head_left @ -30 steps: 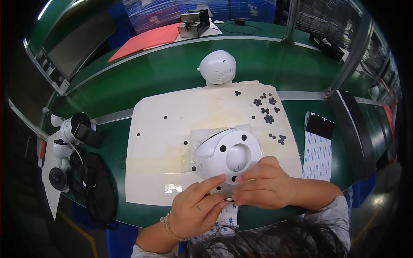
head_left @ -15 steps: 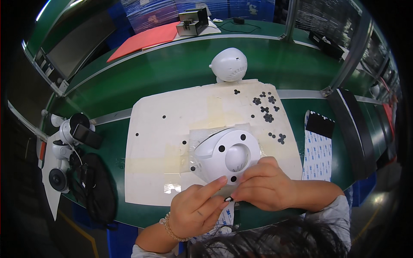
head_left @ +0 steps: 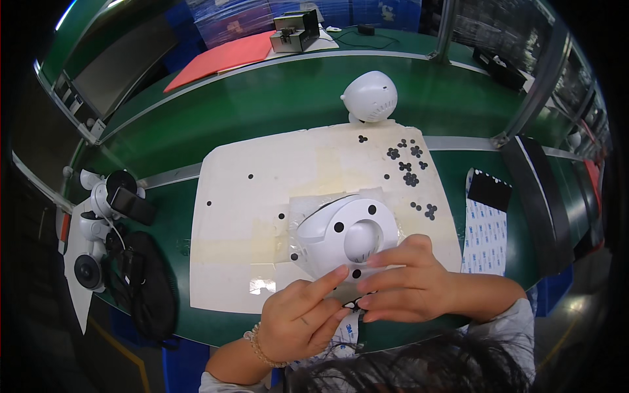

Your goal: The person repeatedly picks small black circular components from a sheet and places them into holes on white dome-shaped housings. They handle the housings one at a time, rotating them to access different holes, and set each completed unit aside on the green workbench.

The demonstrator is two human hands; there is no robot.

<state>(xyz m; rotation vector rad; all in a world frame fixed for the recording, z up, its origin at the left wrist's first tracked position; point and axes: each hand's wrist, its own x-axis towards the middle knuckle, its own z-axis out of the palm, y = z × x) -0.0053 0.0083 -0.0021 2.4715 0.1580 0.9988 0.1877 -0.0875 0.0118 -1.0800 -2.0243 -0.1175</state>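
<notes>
Over green bench [head_left: 171, 209], left hand [head_left: 298, 319] pinches backing strip [head_left: 347, 335] (right hand [head_left: 414, 281] beside it, hold unclear).

Between the hands [head_left: 411, 288], a white strip [head_left: 349, 335] carries blue print. Just beyond them, a white device [head_left: 329, 247] bears black dots [head_left: 339, 227], on a cream board [head_left: 239, 252] with yellowish bands [head_left: 329, 164]. Right of them, a blue-on-white sheet [head_left: 485, 242] has a black fold [head_left: 489, 190]; left, a black pouch [head_left: 156, 288].

the left hand [head_left: 298, 322] holds a patterned strip [head_left: 348, 335], the right hand [head_left: 411, 285] just beside it, near a black-dotted white device [head_left: 318, 247].
</notes>
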